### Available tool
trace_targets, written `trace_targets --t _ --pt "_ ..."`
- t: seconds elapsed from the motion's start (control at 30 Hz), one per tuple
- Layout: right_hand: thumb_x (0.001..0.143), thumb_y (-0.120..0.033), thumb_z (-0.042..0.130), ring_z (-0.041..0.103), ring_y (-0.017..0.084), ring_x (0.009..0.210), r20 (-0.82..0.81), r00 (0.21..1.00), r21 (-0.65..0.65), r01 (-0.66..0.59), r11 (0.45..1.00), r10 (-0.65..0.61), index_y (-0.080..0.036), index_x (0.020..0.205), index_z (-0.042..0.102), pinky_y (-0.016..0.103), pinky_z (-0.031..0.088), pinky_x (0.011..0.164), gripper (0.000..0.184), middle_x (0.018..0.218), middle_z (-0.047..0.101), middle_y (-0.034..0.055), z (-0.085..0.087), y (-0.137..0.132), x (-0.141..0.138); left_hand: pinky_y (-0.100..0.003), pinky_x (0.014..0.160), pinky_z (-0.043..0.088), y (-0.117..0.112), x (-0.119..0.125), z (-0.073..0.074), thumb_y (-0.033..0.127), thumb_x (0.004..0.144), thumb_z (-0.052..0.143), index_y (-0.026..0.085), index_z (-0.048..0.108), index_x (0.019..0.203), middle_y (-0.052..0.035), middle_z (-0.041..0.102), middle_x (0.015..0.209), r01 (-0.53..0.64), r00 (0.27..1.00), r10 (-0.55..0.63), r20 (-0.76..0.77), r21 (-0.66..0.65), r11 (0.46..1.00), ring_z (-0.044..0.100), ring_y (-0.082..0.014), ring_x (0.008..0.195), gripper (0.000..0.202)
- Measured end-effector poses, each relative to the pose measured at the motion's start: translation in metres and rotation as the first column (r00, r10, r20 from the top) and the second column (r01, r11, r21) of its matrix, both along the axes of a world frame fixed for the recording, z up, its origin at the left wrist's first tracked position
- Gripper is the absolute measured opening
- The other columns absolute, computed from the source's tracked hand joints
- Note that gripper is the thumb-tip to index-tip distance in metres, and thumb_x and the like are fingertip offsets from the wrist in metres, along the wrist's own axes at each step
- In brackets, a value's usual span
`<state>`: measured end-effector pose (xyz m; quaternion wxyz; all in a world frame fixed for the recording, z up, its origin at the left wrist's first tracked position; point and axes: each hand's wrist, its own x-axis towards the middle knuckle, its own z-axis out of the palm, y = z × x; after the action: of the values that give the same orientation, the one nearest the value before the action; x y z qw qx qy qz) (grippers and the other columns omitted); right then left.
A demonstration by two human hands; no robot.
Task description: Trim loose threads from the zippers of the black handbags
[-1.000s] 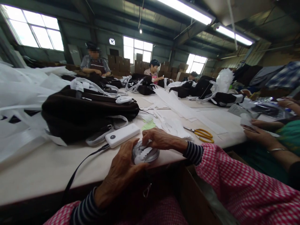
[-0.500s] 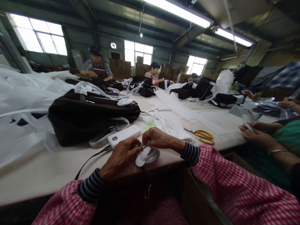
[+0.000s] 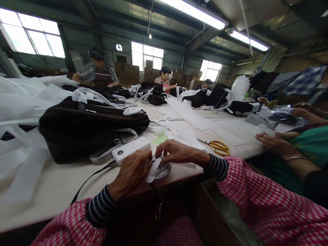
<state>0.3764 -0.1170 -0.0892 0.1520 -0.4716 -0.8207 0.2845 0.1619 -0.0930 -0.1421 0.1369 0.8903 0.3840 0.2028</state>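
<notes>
My left hand (image 3: 133,168) rests at the table's front edge, fingers bent and pinched at the upper edge of a small white slip (image 3: 153,170). Beneath the slip lies a flat, pale coiled roll (image 3: 165,172), partly covered. My right hand (image 3: 179,152) arches over the roll from the right, index finger and thumb curled in close to the slip; whatever lies between those fingertips is hidden. Just behind my left hand, a white power bank (image 3: 132,149) with a dark cable (image 3: 89,179) lies on the table. A dark strap with a metal clasp (image 3: 158,211) hangs below the edge.
A large black bag (image 3: 89,131) with white-wrapped handles stands at left beside heaped white sheets (image 3: 24,164). Yellow-handled scissors (image 3: 219,147) lie to the right, near paper strips (image 3: 189,116). A co-worker's hands (image 3: 274,143) work at far right; other people sit across the table.
My right fingertips have drawn slightly apart from my left ones and spread over the roll. The white slip has tilted more upright. The view has shifted a little, moving the surroundings left.
</notes>
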Motion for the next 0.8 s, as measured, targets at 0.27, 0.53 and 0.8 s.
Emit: trace_targets --t 0.27,0.53,0.8 --pt "0.083 -0.016 0.068 0.065 0.021 0.092 0.385 0.911 0.181 0.081 0.98 -0.147 -0.019 0.114 0.076 0.029 0.043 0.081 0.032 0.099 0.075 0.0069 0.012 -0.016 -0.014 -0.039 0.085 0.048 -0.006 0.005 0.0 0.023 0.097 0.044 0.02 0.062 0.097 -0.009 0.071 0.098 -0.026 0.999 0.028 -0.045 0.03 0.999 0.068 -0.0275 0.096 0.018" --pt "0.083 -0.02 0.065 0.067 0.024 0.087 0.555 0.82 0.235 0.004 0.972 -0.137 -0.017 0.109 0.073 0.029 0.038 0.067 0.027 0.097 0.075 0.0105 0.011 -0.015 -0.032 -0.044 0.089 0.05 0.008 -0.003 -0.007 0.037 0.097 0.05 0.019 0.059 0.123 -0.0143 0.073 0.113 0.049 0.998 -0.048 -0.036 0.033 0.998 0.069 -0.0326 0.105 0.033" --pt "0.079 -0.035 0.078 0.054 0.014 0.066 0.483 0.873 0.097 0.02 0.995 -0.064 -0.015 0.084 0.071 0.025 0.032 0.059 0.022 0.077 0.068 0.002 0.016 0.008 -0.029 -0.036 0.088 0.046 0.03 0.013 -0.002 0.02 0.087 0.055 0.021 0.069 0.109 -0.0107 0.075 0.111 0.173 0.985 -0.172 0.014 -0.064 0.983 0.069 -0.0286 0.104 0.025"
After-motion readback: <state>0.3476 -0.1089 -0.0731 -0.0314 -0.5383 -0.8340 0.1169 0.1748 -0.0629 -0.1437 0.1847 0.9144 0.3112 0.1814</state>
